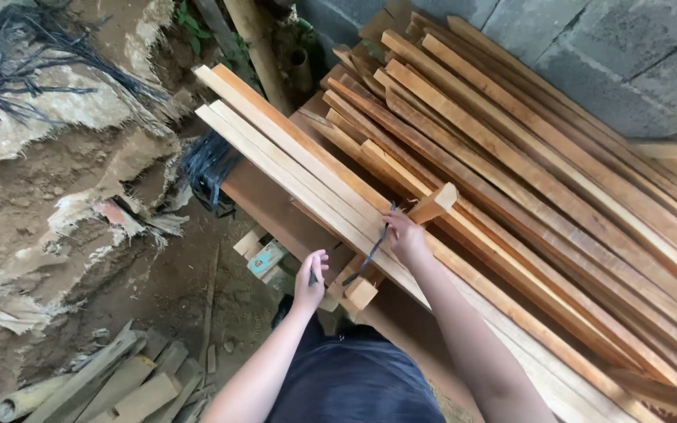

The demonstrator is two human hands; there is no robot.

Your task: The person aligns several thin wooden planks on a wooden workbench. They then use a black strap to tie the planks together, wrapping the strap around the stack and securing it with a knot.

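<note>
Black strap (374, 249) runs between both hands across a short wooden block (401, 243) lying on the stacked wooden slats (526, 180). Right hand (403, 233) pinches its upper end, and left hand (309, 282) is closed around its lower end.

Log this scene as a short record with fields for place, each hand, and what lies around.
place: outdoor dirt ground beside a grey block wall
left hand: closed on one end of a dark strap
right hand: grips the other end of the strap, over a short wooden block
under the hands: stack of long wooden slats on a brown board
around: bundle of black straps, wood offcuts on the ground, torn sacking
</note>
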